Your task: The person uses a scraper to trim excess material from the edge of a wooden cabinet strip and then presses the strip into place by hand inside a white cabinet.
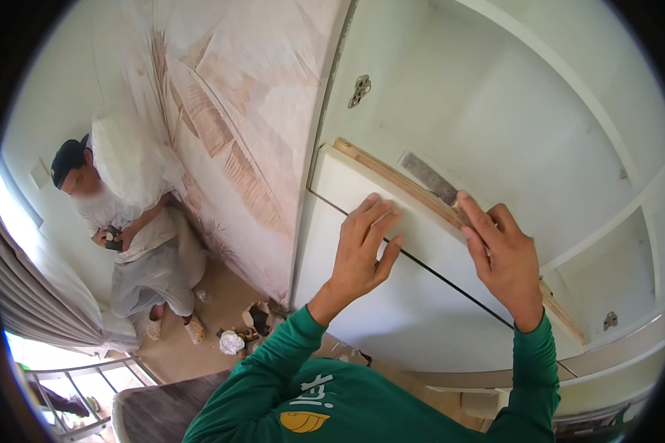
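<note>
My right hand [506, 258] is closed around a flat-bladed scraper [430, 177], its index finger stretched toward the blade. The handle is mostly hidden by the fingers. The grey rectangular blade points up and left, over the wooden strip [399, 179] along the top edge of a white panel [421, 303]. My left hand [363, 244] is open on the panel's face, fingers a little bent, near the dark seam that crosses it. It holds nothing.
Behind the strip lies a white cabinet interior [480, 96] with a metal hinge plate [360, 91] on its left side. Another person [144, 214] stands at the left, holding a small dark object. Scraps and a crumpled white ball [231, 342] lie on the floor. A metal ladder [81, 384] stands lower left.
</note>
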The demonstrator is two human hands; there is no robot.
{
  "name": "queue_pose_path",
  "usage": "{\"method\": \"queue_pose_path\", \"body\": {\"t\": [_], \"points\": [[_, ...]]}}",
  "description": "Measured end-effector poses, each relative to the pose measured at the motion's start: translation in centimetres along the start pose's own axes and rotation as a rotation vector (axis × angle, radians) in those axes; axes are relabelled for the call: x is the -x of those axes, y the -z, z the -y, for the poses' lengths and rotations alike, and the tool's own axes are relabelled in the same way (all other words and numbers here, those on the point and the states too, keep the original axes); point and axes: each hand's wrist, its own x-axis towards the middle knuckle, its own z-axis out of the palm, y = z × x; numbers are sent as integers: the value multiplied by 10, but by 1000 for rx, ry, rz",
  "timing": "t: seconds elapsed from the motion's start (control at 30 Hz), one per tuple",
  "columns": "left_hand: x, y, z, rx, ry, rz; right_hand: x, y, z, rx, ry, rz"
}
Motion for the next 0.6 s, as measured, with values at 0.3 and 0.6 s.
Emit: {"method": "queue_pose_path", "body": {"t": [0.3,0.6], "points": [[-10,0,19,-13,101,-116,-9,-29,9,209,142,12],[-20,7,32,-58,274,-177,-1,-41,10,405,232,7]]}}
